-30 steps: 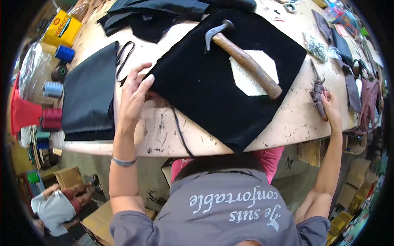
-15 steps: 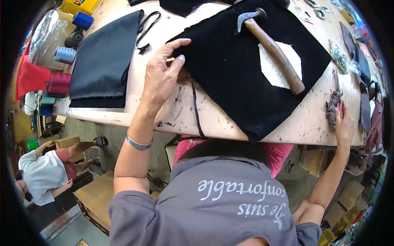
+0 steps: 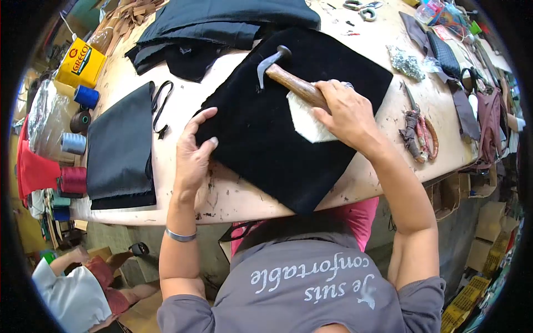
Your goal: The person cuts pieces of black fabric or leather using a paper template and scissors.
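A large black cloth (image 3: 250, 161) lies flat on the worktable (image 3: 239, 200), one corner hanging past the front edge. On its left edge rests my left hand (image 3: 193, 150), thumb and forefinger spread apart. My right hand (image 3: 347, 114) is closed round the wooden handle of a hammer (image 3: 297, 86). The hammer's dark metal head points to the far left over the cloth. Beneath the handle is a white cut piece (image 3: 305, 122), partly covered by my right hand. To the right of the cloth lie scissors (image 3: 419, 133) with wrapped handles, apart from both hands.
Folded dark fabric (image 3: 122, 150) and a thin black strap (image 3: 161, 105) lie at left, beside thread spools (image 3: 73, 143) and a yellow box (image 3: 82, 61). More dark cloth (image 3: 222, 25) is piled at the back. Small scissors (image 3: 366, 11) lie far right. Another person (image 3: 75, 294) is at lower left.
My right hand has left the wrapped scissors and moved left onto the hammer handle. The left hand stays at the cloth's left edge. The view has shifted, showing more of the table's back.
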A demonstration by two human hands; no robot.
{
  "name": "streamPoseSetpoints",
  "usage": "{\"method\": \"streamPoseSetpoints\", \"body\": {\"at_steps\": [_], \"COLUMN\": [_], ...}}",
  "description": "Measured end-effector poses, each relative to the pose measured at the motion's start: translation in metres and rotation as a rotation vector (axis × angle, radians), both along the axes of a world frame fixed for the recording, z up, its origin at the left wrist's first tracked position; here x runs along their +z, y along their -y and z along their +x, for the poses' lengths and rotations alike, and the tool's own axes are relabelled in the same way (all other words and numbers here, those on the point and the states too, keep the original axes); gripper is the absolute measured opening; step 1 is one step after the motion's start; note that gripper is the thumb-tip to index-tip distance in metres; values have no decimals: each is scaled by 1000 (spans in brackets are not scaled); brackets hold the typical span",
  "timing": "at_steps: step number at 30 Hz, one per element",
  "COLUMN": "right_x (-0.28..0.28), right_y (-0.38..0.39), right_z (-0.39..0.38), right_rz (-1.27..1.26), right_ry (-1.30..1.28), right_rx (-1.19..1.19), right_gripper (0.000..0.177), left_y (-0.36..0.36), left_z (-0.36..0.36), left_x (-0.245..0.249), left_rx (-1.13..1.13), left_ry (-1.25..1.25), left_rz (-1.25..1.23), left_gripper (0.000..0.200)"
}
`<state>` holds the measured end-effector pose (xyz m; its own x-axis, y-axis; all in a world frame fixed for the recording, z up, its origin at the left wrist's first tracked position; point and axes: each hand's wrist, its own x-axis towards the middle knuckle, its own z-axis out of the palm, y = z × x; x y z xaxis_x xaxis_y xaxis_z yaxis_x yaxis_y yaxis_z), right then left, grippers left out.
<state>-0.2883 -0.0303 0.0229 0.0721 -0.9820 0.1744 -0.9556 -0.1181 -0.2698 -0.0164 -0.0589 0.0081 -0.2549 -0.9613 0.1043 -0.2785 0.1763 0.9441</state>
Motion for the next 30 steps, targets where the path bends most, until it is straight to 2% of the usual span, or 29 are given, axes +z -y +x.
{"method": "streamPoseSetpoints", "body": {"at_steps": [2,4,6,10,15,18,19,22,24,28,30], "right_x": [8,12,20,9,-11,-10,-9,3,-4,-18,-22], "right_y": [-13,-23,-27,-12,1,-4,-11,-40,-57,-68,-69], "right_z": [-7,-24,-42,-86,-120,-107,-105,-82,-71,-56,-50], "right_rz": [15,2,-100,-176,-140,-215,-367,-213,-181,-133,-288], "right_ry": [-36,85,9,-124,-320,-341,-331,-70,74,295,221], "right_rx": [10,-39,-109,-317,-413,-421,-308,-343,-329,-374,-259], "right_gripper": [40,41,40,34,30,25,21,21,19,21,24], "left_y": [7,14,19,29,42,46,49,42,32,23,23], "left_z": [19,44,63,54,29,27,30,8,-21,-98,-134], "left_x": [2,8,12,13,16,19,19,25,37,49,43], "left_rx": [3,-4,-36,-152,-213,-188,-187,-26,-119,-458,-551], "left_ry": [-156,-276,-273,-117,125,131,196,788,800,720,648], "left_rz": [90,250,378,368,146,112,69,-506,-562,-536,-569], "left_gripper": [49,48,46,42,39,32,28,26,25,21,21]}}
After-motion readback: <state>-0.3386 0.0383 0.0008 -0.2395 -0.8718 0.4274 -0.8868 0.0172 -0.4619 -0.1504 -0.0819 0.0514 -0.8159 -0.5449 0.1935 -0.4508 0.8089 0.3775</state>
